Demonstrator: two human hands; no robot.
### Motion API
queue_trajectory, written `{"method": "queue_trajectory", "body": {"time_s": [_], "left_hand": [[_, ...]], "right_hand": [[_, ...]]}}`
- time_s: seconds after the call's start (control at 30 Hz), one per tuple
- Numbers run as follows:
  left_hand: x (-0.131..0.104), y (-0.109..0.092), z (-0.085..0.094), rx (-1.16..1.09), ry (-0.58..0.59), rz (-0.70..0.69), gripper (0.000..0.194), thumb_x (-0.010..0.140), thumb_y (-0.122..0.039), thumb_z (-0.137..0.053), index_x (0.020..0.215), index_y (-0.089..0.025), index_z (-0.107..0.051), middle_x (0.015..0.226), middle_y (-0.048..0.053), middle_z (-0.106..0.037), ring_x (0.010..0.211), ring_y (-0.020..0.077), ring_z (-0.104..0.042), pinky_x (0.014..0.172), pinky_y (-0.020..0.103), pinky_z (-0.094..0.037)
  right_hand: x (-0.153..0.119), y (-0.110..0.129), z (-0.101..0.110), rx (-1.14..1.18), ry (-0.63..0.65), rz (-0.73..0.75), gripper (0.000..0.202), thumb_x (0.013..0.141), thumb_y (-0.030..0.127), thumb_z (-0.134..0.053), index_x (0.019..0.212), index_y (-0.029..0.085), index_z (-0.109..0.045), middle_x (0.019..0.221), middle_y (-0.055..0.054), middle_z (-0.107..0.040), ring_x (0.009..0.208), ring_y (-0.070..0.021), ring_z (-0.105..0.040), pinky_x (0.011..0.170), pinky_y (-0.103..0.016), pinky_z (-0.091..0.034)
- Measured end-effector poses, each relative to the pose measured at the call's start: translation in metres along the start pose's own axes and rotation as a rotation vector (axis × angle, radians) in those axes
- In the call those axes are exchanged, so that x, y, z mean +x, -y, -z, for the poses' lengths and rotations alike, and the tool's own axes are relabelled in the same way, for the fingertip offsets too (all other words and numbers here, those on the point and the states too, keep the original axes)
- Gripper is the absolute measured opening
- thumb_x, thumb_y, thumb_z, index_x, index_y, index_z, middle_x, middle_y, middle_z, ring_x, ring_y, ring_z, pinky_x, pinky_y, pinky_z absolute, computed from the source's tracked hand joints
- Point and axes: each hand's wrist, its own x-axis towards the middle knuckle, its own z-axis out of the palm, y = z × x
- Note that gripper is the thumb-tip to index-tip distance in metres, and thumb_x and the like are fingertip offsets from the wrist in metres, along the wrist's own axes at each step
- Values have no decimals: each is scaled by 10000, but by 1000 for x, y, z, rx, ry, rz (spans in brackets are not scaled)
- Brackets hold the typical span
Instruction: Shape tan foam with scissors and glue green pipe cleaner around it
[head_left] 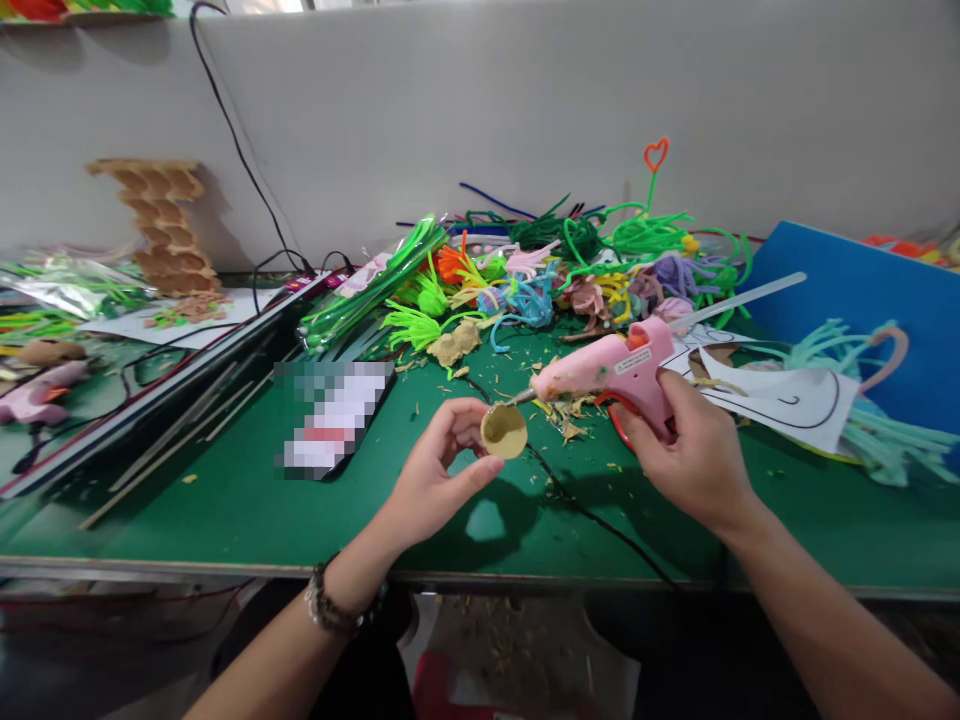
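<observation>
A small tan cup (505, 432), round and open at the end facing me, is held above the table by my left hand (448, 462), fingers and thumb closed about its side. My right hand (694, 450) is wrapped round the handle of a pink hot glue gun (611, 370). The gun's metal nozzle meets the cup's upper rim, though I cannot tell whether glue is coming out. From the gun's back end sticks a long translucent glue stick (739, 300).
A phone (341, 420) lies left of my hands on the green table (247, 510). Pipe-cleaner bundles (525, 290) pile up at the back. A blue board (840, 330) leans at right, mint pipe cleaners (892, 440) before it. A black cord (592, 515) crosses the table's front edge.
</observation>
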Motion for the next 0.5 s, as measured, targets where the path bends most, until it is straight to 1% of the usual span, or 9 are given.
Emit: {"method": "queue_trajectory", "body": {"time_s": [0.5], "left_hand": [[0,-1,1,48,-10,-4,291,721,-219,-579,959,-191,-413,856,22,-544,739,110,-535,613,219,-440]], "right_hand": [[0,-2,1,2,11,-29,236,732,260,-508,657,227,-286,464,72,-295,384,-86,-269,389,-244,-231]]}}
